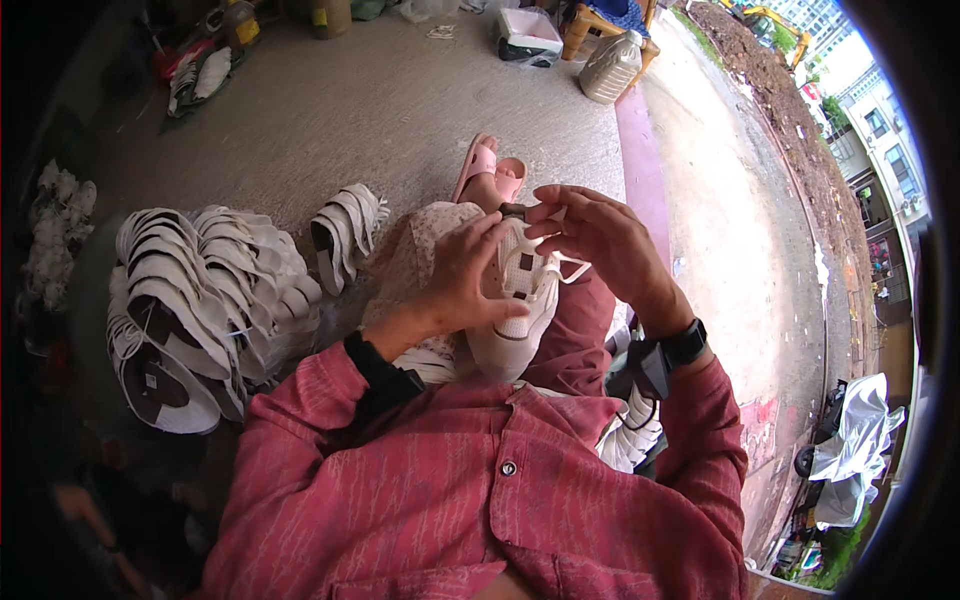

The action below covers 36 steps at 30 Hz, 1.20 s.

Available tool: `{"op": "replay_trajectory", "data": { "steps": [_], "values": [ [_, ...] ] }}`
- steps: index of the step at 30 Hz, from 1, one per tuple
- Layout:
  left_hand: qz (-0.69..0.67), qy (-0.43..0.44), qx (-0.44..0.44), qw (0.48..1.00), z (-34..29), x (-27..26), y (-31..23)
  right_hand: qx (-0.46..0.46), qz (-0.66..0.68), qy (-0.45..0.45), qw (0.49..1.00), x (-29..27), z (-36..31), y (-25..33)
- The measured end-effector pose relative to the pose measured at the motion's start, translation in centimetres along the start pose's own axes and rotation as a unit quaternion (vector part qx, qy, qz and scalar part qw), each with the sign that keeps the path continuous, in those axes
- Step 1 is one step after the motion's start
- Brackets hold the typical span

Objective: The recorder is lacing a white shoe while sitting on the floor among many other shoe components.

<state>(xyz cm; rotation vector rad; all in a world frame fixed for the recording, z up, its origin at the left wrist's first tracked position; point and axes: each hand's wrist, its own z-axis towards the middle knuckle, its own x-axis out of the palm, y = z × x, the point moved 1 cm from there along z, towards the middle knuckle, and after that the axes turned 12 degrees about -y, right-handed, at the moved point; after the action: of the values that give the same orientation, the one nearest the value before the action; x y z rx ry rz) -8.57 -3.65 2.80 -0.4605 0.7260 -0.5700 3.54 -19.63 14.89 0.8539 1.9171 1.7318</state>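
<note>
One white shoe upper (541, 312), rounded at the toe, pale mesh along the middle with two small dark squares, dark at the far end; positioned over the lap, toe toward the wearer. One white cord (574, 268), thin, looped at its right side. Left hand (465, 268): grip spread wide but holding the upper, thumb laid across the mesh, fingers at the far left edge. Right hand (600, 232): fingers bent, fingertips at the dark far end; whether this grip is clamped cannot be told, the fingers covering the spot. Surroundings: trousers (575, 325), plain maroon; patterned cloth (408, 255), pale, under the left forearm; heap of nested uppers (205, 310), white with dark linings, on the left; smaller stack (346, 236), curved, between heap and lap; pink sandals (478, 160), open-toed, beyond the upper; plastic jug (611, 68), translucent, farther off on the grey floor (400, 110).
</note>
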Motion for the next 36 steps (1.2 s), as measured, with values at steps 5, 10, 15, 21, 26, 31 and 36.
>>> {"op": "replay_trajectory", "data": {
  "steps": [5, 10, 15, 21, 26, 31, 36],
  "values": [
    [-0.081, -0.103, -0.018, 0.991, 4.4, -4.2, -3.5, 0.045, 0.243, 0.087, 0.965, 0.0, -0.7, -0.4],
    [-0.109, -0.074, -0.005, 0.991, 5.6, -4.5, -5.9, 0.069, 0.298, 0.081, 0.949, 0.9, -1.2, -1.4],
    [-0.165, -0.084, -0.045, 0.982, 5.3, -3.1, -5.4, -0.001, 0.213, 0.085, 0.973, 1.4, -2.1, -2.3],
    [-0.210, -0.065, -0.060, 0.974, 5.5, -2.5, -6.1, -0.197, 0.002, -0.071, 0.978, 1.0, -2.4, -4.0],
    [-0.245, -0.048, -0.100, 0.963, 5.4, -2.2, -6.1, -0.161, -0.002, -0.115, 0.980, 0.9, -2.7, -3.3],
    [-0.387, -0.040, -0.211, 0.897, 5.3, -1.6, -5.2, -0.084, 0.052, -0.077, 0.992, 0.2, -2.8, -3.2],
    [-0.451, 0.016, -0.279, 0.848, 5.5, -2.6, -5.2, -0.074, 0.016, -0.024, 0.997, -0.2, -3.2, -2.8]
  ]
}}
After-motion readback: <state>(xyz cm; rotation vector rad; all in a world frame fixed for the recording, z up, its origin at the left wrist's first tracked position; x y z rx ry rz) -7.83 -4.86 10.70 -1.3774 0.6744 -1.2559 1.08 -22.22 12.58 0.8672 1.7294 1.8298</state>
